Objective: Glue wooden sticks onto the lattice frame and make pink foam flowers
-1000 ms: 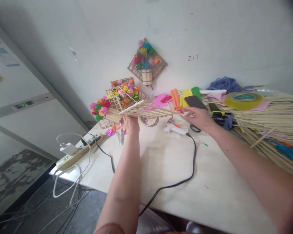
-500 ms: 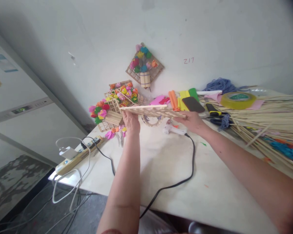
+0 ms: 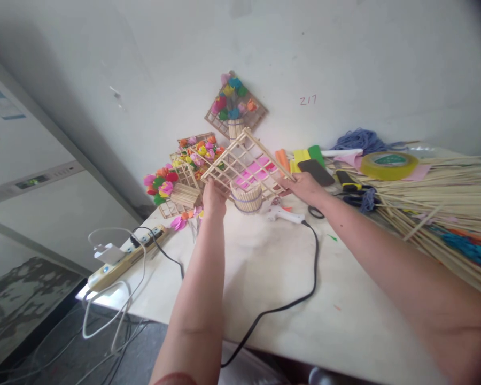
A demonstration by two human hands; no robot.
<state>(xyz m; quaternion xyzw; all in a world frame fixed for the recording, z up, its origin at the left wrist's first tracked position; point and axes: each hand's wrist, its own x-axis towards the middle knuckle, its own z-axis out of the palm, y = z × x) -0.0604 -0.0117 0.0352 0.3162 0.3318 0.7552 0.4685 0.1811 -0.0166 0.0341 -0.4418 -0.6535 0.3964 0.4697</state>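
Between my hands a diamond-shaped lattice of thin wooden sticks is held up above the table, tilted so its face shows. At its lower middle sits a small round basket of short sticks with a purple cord around it. My left hand is closed on the lattice's left corner. The right corner is pinched by my right hand. Just below and right of the basket, a white glue gun lies on the table, its black cable running toward me.
Finished flower lattices lie at the back left; another leans on the wall. A power strip sits at the left edge. To the right are a phone, a utility knife, yellow tape, blue cord and loose sticks.
The lattice has been tipped from nearly edge-on to face-up toward me, its far corner rising. The basket on it now shows from its side. Both hands keep their hold.
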